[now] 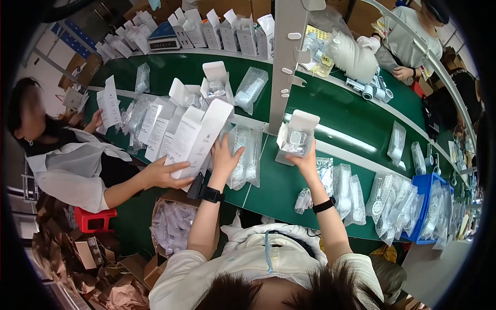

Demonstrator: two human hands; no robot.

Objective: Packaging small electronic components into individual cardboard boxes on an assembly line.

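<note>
My right hand (307, 160) grips the lower side of an open white box (285, 147) that stands on the bench with its lid flap up. Inside it sits a clear-wrapped item (298, 138). My left hand (224, 160) is open, thumb apart from the fingers, beside several bubble-wrapped packs (247, 155). Whether it touches the packs I cannot tell. Just left of it, a co-worker's hand (166, 173) holds up a tall open white box (199, 137), whose edge comes close to my fingertips.
More open white boxes (216, 85) crowd the bench on the left. Bubble-wrapped packs (387, 201) lie at right by a blue bin (424, 206). A metal post (284, 67) rises behind my box. Below the bench stands a carton of wrapped items (175, 227).
</note>
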